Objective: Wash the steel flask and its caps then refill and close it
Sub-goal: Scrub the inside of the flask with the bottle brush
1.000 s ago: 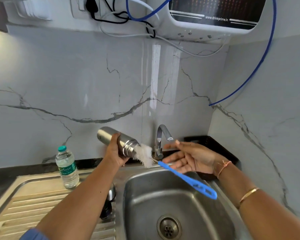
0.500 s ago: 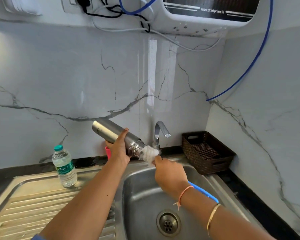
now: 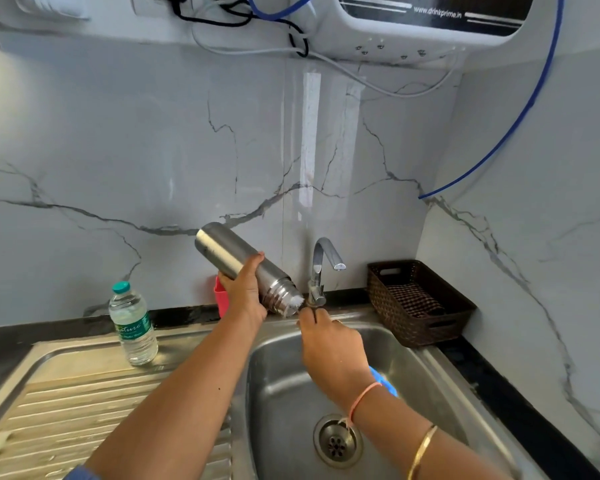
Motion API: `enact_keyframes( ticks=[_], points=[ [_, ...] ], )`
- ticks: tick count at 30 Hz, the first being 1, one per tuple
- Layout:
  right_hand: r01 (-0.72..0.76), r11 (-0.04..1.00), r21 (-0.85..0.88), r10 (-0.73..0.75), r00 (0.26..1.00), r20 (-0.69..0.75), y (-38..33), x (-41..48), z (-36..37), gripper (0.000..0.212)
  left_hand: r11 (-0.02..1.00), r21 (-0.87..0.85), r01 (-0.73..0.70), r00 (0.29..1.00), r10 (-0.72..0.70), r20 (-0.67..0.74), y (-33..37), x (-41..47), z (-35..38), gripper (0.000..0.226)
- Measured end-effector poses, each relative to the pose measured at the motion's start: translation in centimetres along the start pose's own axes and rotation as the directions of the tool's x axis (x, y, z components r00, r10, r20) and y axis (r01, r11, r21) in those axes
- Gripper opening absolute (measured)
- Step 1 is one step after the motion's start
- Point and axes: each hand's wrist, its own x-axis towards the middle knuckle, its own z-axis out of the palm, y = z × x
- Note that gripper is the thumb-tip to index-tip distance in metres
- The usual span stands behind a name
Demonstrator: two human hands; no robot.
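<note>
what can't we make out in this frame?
Head view only:
- Brush: the right hand covers most of the handle; the bristles are mostly inside the flask.
- Flask interior: the mouth faces away from the camera.
- Flask caps: none clearly in view.
- Pink thing: mostly behind the left hand.
- Purifier: cut off by the top edge.
- Tap: no water flow discernible.

We see only white bristle tips (image 3: 293, 304) outside the steel flask's mouth (image 3: 243, 268); our right hand (image 3: 329, 344) covers most of the blue brush handle (image 3: 385, 382).
</note>
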Motion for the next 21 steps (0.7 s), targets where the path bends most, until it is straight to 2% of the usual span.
enact_keyframes(
  ticks=[1,2,3,4,5,6,7,8,9,10,11,12,13,14,15,16,17,18,19,20,21],
  points=[
    [0.053,0.993,-0.107,-0.052,0.998,0.018,-0.2,0.1,0.0,0.032,1.0,-0.01,-0.003,1.0,0.002,-0.017,0.0,0.1,-0.1,0.077],
    [0.049,0.999,-0.023,-0.047,0.994,0.095,-0.4,0.3,-0.3,0.025,1.0,-0.001,-0.01,1.0,0.01,-0.023,-0.1,0.1,-0.3,0.075],
    [-0.045,0.973,0.225,0.007,0.986,0.168,-0.5,0.7,-0.7,0.02,1.0,0.023,-0.015,1.0,0.016,-0.015,-0.3,0.1,-0.5,0.072],
    [-0.235,0.817,0.526,0.077,0.95,0.304,-0.6,1.2,-0.8,0.02,0.999,0.045,-0.013,1.0,0.013,0.009,-0.5,0.0,-0.8,0.066],
    [-0.479,0.516,0.71,0.113,0.86,0.498,-0.5,1.7,-0.8,0.022,0.999,0.049,-0.002,0.999,-0.001,0.047,-0.8,0.0,-1.2,0.059],
    [-0.664,0.193,0.722,0.08,0.744,0.663,-0.5,2.1,-1.1,0.025,0.999,0.037,0.011,0.996,-0.014,0.083,-0.9,-0.1,-1.5,0.05],
    [-0.733,-0.022,0.68,0.032,0.679,0.733,-0.4,2.4,-1.2,0.027,1.0,0.023,0.015,0.994,-0.018,0.108,-1.0,-0.2,-1.7,0.044],
    [-0.739,-0.104,0.666,0.014,0.668,0.744,-0.3,2.4,-0.9,0.028,1.0,0.013,0.008,0.993,-0.009,0.116,-1.0,-0.1,-1.8,0.043],
    [-0.727,-0.081,0.681,0.017,0.683,0.731,-0.3,2.3,-0.7,0.029,1.0,0.018,-0.008,0.993,0.006,0.116,-1.0,0.0,-1.9,0.047],
    [-0.683,0.082,0.726,0.053,0.731,0.681,-0.5,2.0,-0.4,0.029,0.999,0.032,-0.028,0.994,0.024,0.109,-1.0,0.1,-1.8,0.054],
    [-0.569,0.382,0.728,0.113,0.81,0.575,-0.8,1.6,0.0,0.028,0.998,0.05,-0.043,0.994,0.038,0.098,-0.9,0.1,-1.7,0.062],
    [-0.371,0.712,0.597,0.139,0.907,0.397,-1.0,1.3,0.6,0.026,0.997,0.054,-0.054,0.996,0.05,0.079,-0.9,0.2,-1.5,0.067],
    [-0.155,0.931,0.331,0.089,0.974,0.207,-0.9,0.8,1.5,0.025,0.997,0.042,-0.06,0.997,0.058,0.052,-0.8,0.3,-1.3,0.071],
    [-0.024,0.996,0.087,0.014,0.994,0.11,-0.8,0.3,1.6,0.027,0.998,0.025,-0.06,0.998,0.059,0.019,-0.8,0.4,-1.2,0.073],
    [0.041,0.996,-0.079,-0.038,0.998,0.041,-0.8,0.2,1.4,0.032,0.998,0.018,-0.056,0.998,0.056,-0.013,-0.8,0.4,-1.1,0.075],
    [0.063,0.99,-0.124,-0.056,0.996,0.063,-0.8,0.3,1.2,0.034,0.998,0.022,-0.056,0.998,0.057,-0.037,-0.9,0.5,-1.1,0.077],
    [0.06,0.995,-0.078,-0.052,0.993,0.103,-0.8,0.6,1.0,0.031,0.998,0.031,-0.057,0.997,0.058,-0.05,-1.0,0.6,-1.3,0.078],
    [0.008,0.996,0.093,-0.023,0.988,0.154,-0.8,0.8,0.5,0.026,0.997,0.042,-0.057,0.997,0.059,-0.055,-1.2,0.7,-1.6,0.079],
    [-0.092,0.941,0.325,0.019,0.975,0.22,-0.7,1.0,0.2,0.023,0.998,0.05,-0.045,0.998,0.048,-0.049,-1.2,0.8,-1.9,0.078],
    [-0.244,0.8,0.548,0.07,0.945,0.318,-0.6,1.4,0.4,0.024,0.999,0.045,-0.022,1.0,0.022,-0.02,-1.2,0.9,-2.3,0.079],
    [-0.458,0.533,0.711,0.101,0.869,0.484,-0.6,1.8,0.3,0.027,1.0,0.025,0.016,0.999,-0.017,0.036,-0.9,0.9,-2.7,0.082]
  ],
)
